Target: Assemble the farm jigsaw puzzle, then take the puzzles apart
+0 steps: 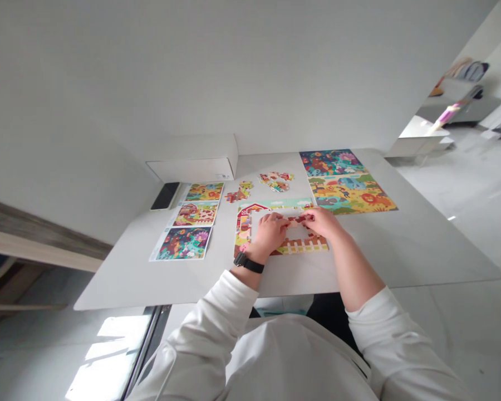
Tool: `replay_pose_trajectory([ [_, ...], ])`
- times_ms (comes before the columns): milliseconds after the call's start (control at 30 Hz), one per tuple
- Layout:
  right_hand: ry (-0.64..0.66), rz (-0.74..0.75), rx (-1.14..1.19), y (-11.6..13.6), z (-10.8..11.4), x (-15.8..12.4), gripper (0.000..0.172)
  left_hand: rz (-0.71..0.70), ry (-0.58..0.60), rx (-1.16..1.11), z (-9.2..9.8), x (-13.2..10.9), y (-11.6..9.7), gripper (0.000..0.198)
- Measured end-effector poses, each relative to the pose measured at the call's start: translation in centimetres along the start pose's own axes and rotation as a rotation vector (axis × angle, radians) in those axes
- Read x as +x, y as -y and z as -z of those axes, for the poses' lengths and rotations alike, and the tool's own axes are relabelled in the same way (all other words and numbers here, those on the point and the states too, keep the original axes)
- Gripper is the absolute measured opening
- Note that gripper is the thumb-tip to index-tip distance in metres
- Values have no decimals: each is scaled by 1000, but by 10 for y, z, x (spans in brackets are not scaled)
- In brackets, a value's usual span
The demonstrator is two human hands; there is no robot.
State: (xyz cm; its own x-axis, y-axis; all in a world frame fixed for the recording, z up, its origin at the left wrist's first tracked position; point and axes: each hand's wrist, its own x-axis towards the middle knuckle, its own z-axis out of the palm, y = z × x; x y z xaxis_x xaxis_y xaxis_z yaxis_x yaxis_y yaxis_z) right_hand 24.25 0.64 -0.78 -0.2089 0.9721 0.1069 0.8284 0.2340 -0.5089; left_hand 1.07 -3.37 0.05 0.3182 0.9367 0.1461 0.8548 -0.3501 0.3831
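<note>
On the table in front of me lies a farm jigsaw puzzle, its border joined around a bare middle, with a red barn at upper left and a fence along the bottom. Inside that border, my right hand pinches a brown-and-white puzzle piece between thumb and fingers. My left hand, a black watch on its wrist, has curled fingers closed on the left side of the same patch of pieces. The fingers partly cover these pieces, so their exact outline is hidden.
Loose puzzle pieces lie beyond the border, with another cluster to their left. Three picture cards and a dark phone are at left. A white box stands behind. Two finished-looking pictures lie at right.
</note>
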Motion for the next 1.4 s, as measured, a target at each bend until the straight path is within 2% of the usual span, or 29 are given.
replay_pose_trajectory([
  [433, 44, 1, 32, -5, -9, 4, 12, -54, -30, -72, -10, 2, 11, 38],
  [567, -9, -17, 66, -2, -10, 5, 10, -71, -64, -89, -12, 2, 12, 37],
  [667, 10, -25, 73, 1, -11, 5, 12, -70, -80, -120, -13, 2, 12, 37],
  [800, -88, -17, 114, 2, -12, 6, 10, -74, -147, -316, -10, 6, 18, 32],
  [933, -222, -34, 191, 4, -11, 7, 13, 8, -276, -574, 4, 14, 32, 29],
  [1067, -264, -15, 226, 7, -10, 7, 19, 134, -339, -754, 29, 27, 56, 31],
  [1233, -245, 32, 240, 16, -12, 6, 27, 292, -475, -715, 64, 39, 100, 37],
  [1400, -243, 63, 242, 21, -16, 6, 26, 455, -509, -742, 83, 58, 133, 34],
])
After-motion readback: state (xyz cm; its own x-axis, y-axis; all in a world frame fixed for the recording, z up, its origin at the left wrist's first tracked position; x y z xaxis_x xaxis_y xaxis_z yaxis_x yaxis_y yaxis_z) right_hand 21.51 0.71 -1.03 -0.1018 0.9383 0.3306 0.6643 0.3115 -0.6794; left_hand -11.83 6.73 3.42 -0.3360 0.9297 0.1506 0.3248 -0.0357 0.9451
